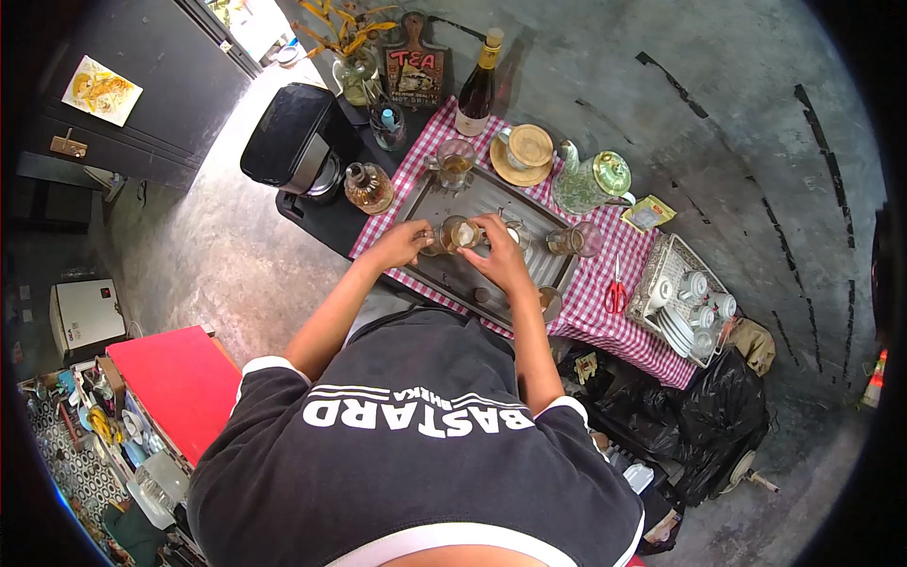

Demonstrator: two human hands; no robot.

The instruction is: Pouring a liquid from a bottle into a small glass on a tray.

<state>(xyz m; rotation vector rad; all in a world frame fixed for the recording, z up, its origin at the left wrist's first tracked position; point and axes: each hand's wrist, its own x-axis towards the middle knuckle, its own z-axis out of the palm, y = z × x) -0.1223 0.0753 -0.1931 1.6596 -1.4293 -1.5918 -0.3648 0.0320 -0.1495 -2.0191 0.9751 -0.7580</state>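
Note:
Over the grey metal tray (430, 206), both hands are at a clear glass mug (461, 233) with something whitish inside, too small to make out. My left hand (404, 244) is closed at the mug's left side, by what looks like its handle. Fingers and thumb of my right hand (498, 248) close on its right side near the rim. A small white cup (514, 232) shows partly behind my right hand. Further right on the tray lies a tilted glass mug (567, 242). Another glass (549, 302) is partly hidden by my right forearm. A glass mug with amber liquid (454, 165) stands at the tray's far corner.
A red-checked cloth (586, 324) covers the table. Behind the tray stand a bottle (478, 93), a lidded cup (529, 146) and a teapot (588, 184). Scissors (617, 295) and a crockery basket (652, 327) lie right; a brown glass jar (368, 189) and coffee maker (295, 137) left.

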